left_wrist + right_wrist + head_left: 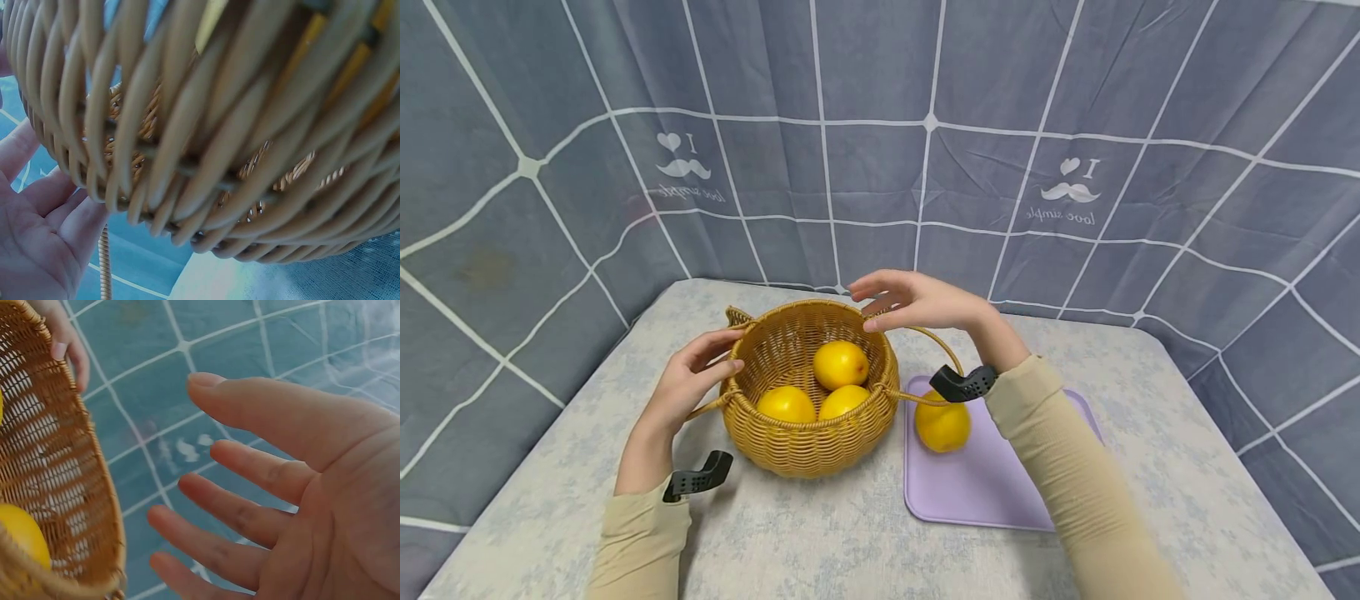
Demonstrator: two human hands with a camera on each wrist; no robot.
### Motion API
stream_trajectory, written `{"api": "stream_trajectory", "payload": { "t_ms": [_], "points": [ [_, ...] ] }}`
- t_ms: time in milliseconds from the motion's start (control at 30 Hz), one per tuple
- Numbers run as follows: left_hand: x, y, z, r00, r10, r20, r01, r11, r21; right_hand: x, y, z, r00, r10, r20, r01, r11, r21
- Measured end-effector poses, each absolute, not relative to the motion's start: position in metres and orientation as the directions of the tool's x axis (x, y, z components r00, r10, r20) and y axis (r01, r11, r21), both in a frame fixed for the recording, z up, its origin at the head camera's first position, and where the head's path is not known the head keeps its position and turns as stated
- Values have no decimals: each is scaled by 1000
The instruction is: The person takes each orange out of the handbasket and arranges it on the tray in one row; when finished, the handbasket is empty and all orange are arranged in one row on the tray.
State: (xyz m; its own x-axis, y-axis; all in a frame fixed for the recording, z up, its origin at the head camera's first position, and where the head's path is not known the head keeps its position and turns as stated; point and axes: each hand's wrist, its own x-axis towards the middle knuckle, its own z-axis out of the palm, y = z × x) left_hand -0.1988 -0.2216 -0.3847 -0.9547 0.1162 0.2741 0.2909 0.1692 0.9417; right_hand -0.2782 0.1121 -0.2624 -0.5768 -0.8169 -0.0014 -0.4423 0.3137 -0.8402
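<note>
Wicker basket (808,446) at the middle-left of the pale mottled table (820,542), mouth upward, left of the lilac tray (988,496); whether its base touches the tabletop cannot be told. Three lemons (840,365) lie inside, two near the front wall, one behind; a fourth yellow fruit (942,429) sits on the tray's left part, partly covered by the black right-wrist device (964,383). Left hand (688,375) grips the basket's left rim, thumb over the edge, fingers along the outer wall; right hand (925,302) hangs above the far right rim, fingers spread and loosely bent, holding nothing; right wrist view shows it apart from the weave. Handle loop (917,399) extends rightward toward the tray; grey-blue gridded curtain (880,175) behind.
</note>
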Motion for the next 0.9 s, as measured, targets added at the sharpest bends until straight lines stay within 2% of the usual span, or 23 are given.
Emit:
{"api": "stream_trajectory", "payload": {
  "t_ms": [200,433,900],
  "points": [
    [-199,-223,-385,-952,116,284,301,166,939,-292,75,-267,-524,-848,-74,-450,350,-821],
    [-200,-223,-388,-947,121,297,313,142,939,-310,42,-279,-425,-895,-135,-511,360,-781],
    [-199,-224,-389,-948,128,291,308,150,939,-326,12,-308,-329,-879,-346,-549,476,-687]
  ]
}}
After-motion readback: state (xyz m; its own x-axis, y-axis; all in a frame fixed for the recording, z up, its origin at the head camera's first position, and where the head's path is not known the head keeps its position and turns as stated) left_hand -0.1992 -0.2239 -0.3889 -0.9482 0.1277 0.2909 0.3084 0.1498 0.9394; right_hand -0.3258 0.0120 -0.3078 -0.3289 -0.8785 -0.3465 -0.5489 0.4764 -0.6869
